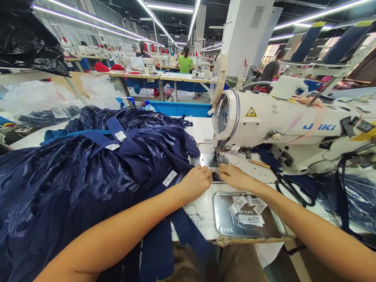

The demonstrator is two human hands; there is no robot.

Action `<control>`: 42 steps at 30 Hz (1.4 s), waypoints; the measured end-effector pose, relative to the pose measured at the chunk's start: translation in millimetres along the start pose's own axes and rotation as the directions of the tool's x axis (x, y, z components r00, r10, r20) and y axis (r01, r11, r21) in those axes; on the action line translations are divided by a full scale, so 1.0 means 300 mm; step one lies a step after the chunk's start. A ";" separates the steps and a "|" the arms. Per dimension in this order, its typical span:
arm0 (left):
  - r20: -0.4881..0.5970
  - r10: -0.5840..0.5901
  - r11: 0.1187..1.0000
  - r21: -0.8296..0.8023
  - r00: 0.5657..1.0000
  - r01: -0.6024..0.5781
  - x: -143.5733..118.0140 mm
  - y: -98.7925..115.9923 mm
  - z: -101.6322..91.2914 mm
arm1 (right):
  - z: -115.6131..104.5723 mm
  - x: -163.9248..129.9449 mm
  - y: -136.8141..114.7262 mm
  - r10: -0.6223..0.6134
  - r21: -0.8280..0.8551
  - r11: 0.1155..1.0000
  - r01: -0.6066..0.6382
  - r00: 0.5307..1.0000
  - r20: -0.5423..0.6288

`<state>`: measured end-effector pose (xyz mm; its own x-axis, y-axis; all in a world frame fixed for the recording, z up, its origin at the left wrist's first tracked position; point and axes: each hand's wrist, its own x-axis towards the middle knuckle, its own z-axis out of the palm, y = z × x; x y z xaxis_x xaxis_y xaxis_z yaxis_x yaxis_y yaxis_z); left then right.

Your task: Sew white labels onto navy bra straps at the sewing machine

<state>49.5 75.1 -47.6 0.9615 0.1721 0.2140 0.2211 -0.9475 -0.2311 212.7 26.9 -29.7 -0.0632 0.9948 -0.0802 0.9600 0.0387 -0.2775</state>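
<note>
"JUKI" on sewing machine [293,121], yellow warning triangle sign [251,112] on its head

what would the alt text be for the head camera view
Two bare hands, left hand and right hand, pinch navy fabric under the needle of a white sewing machine. A metal tray of white labels and black scissors lie beside them on the table; other workers sit far behind.

Item: 1 navy lace garment [88,172], heaped loosely over the left half of my sewing table [202,129], white labels showing; its dark strap end lies flat beneath the presser foot [216,159].
</note>
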 end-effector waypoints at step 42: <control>0.287 -0.815 -0.353 -0.935 0.504 -0.038 -0.146 0.109 -0.143 | 0.041 -0.169 -0.173 -0.445 -0.334 0.889 0.313 0.762 -0.471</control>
<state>7.5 25.1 -23.9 0.3515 0.9359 0.0242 -0.2671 0.0755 0.9607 162.7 -26.5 -23.1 -0.3469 0.7850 0.5133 0.9248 0.3775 0.0476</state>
